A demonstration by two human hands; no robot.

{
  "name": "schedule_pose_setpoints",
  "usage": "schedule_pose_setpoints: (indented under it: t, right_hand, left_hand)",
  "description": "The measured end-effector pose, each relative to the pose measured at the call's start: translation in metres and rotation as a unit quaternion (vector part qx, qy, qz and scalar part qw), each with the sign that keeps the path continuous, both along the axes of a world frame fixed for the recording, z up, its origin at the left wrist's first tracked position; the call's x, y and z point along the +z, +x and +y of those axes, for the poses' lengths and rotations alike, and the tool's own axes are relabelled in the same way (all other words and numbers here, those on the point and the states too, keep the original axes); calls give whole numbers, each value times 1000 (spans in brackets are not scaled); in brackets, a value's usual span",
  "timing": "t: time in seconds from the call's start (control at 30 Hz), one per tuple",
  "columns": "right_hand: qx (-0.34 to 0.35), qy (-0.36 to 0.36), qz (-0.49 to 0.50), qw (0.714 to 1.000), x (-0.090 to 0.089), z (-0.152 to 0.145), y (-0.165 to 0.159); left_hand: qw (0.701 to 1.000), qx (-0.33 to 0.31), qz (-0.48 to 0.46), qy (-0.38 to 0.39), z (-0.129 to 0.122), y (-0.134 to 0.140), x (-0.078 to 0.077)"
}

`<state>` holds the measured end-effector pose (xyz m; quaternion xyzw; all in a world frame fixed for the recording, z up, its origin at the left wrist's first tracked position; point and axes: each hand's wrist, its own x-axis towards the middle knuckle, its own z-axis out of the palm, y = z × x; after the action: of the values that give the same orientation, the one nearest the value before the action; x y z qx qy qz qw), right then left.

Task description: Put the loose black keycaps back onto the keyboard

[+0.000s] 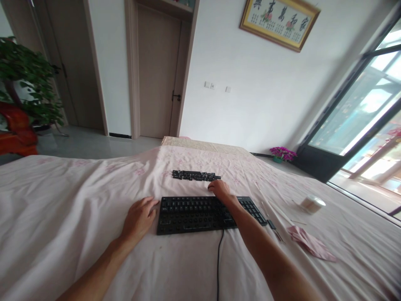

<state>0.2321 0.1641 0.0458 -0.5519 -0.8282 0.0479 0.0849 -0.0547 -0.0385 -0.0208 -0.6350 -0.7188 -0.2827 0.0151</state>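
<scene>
A black keyboard [188, 217] lies on the pink floral cloth. Its lower rows on the left are bare of keycaps, while keys remain in the upper rows and the number pad. Beyond it, loose black keycaps [194, 175] lie in uneven rows. My right hand [221, 190] reaches over the keyboard to the near right end of these keycaps, fingers curled together; whatever is between the fingertips is hidden. My left hand [142, 213] rests on the cloth at the keyboard's left edge, fingers loosely stretched and thumb apart, with nothing visible in it.
The keyboard's cable [219, 263] runs toward me. To the right lie a small dark tool [271, 225], thin sticks [278, 236], a crumpled pink cloth [310, 243] and a clear round container [313, 204]. The pink floral cloth [175, 271] is wrinkled.
</scene>
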Motion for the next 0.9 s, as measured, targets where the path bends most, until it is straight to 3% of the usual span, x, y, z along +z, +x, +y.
schedule_pose_setpoints:
  t: [0.27, 0.5, 0.9]
  right_hand:
    - [48, 38, 127, 990, 4, -46, 45]
    - [64, 78, 106, 989, -12, -92, 68]
    - [89, 92, 32, 991, -13, -94, 62]
  left_hand:
    - [1000, -10, 21, -9, 1, -3, -3]
    - [999, -7, 36, -5, 1, -4, -6]
    - [999, -5, 34, -2, 3, -7, -9]
